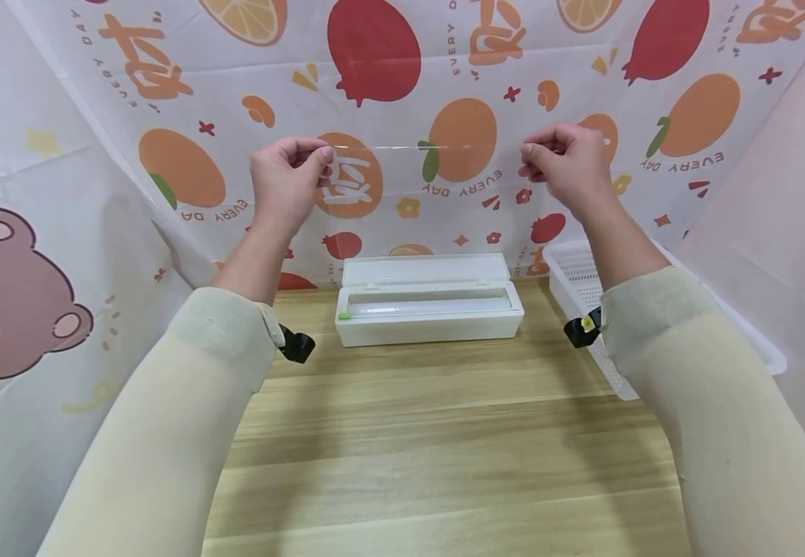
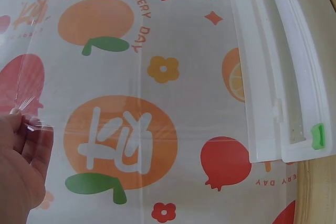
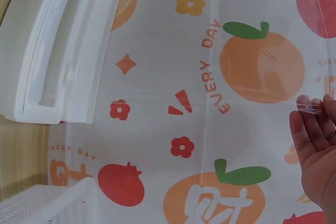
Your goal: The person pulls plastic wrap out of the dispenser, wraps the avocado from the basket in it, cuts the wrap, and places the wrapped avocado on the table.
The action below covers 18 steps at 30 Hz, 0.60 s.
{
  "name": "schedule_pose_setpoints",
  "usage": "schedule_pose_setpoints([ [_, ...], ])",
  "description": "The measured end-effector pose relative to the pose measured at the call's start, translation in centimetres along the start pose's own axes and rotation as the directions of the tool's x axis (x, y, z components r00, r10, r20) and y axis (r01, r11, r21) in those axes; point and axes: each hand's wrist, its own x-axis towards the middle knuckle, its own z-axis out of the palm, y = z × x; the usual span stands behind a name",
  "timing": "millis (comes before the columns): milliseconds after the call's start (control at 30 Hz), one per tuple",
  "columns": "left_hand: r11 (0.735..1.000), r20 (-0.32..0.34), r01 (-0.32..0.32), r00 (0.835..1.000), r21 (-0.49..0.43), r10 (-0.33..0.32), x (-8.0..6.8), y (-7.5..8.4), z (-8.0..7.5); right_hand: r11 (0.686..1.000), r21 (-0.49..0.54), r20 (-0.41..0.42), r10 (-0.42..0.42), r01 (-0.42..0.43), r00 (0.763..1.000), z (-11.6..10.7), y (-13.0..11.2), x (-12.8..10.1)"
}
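A sheet of clear cling film point(image 1: 426, 201) hangs stretched between my two raised hands, its top edge a thin bright line. My left hand point(image 1: 289, 179) pinches the film's left corner and my right hand point(image 1: 564, 164) pinches the right corner. In the left wrist view the left hand's fingers point(image 2: 26, 150) hold a crinkled film corner point(image 2: 29, 121). The right wrist view shows the film's other corner point(image 3: 308, 104) held at the fingertips point(image 3: 315, 129). Below, a white cling film dispenser box point(image 1: 428, 302) sits on the wooden table point(image 1: 437, 433) with its lid open and a green slider point(image 1: 344, 316) at its left end.
A white perforated plastic basket point(image 1: 573, 275) stands at the table's right edge, partly behind my right forearm. A fruit-print cloth point(image 1: 444, 70) hangs behind the table, and a bear-print sheet point(image 1: 19, 309) closes the left side. Pale fabric walls the right side.
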Motion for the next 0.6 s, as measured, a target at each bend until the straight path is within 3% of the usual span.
schedule_pose_setpoints([
  [433,0.995,-0.031,-0.073,0.997,-0.060,0.071,-0.7,2.3,0.2,0.993,0.063,-0.111,-0.093,0.100,0.989,0.4,-1.5,-0.4],
  [600,0.995,-0.044,-0.092,0.995,-0.044,0.090,-0.7,2.7,0.2,0.994,0.054,-0.139,-0.090,0.099,0.986,0.5,-2.3,-0.5],
])
